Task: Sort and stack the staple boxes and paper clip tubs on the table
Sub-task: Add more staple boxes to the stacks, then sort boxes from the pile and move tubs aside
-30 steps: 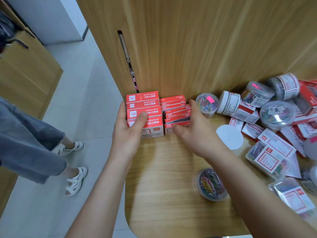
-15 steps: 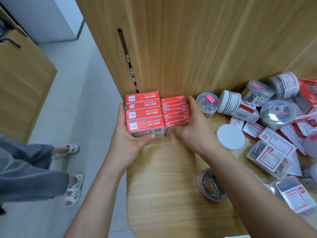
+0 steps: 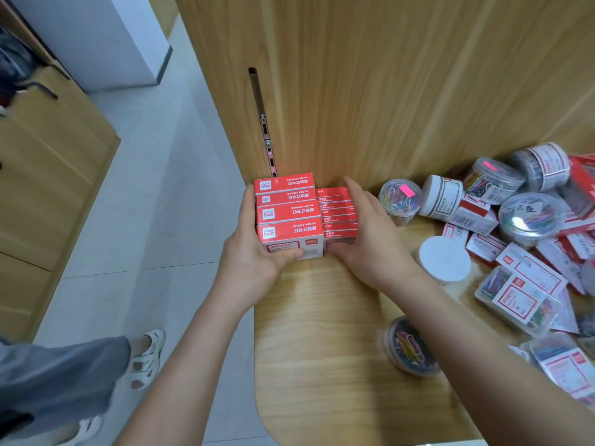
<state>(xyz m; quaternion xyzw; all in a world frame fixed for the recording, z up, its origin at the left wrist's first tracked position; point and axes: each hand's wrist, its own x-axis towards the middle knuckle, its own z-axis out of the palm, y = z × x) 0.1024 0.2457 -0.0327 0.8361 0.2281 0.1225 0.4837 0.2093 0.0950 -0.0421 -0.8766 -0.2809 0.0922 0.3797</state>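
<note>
Our left hand (image 3: pixel 254 252) grips red staple boxes (image 3: pixel 288 214); our right hand (image 3: pixel 370 243) presses them flat-fingered. Bare table (image 3: pixel 322 333) nearer, edge just left.

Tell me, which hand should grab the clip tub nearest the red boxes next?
Probably the right hand: it presses the small red boxes from the right, beside that clip tub. The left hand grips the big red boxes, farther away.
</note>
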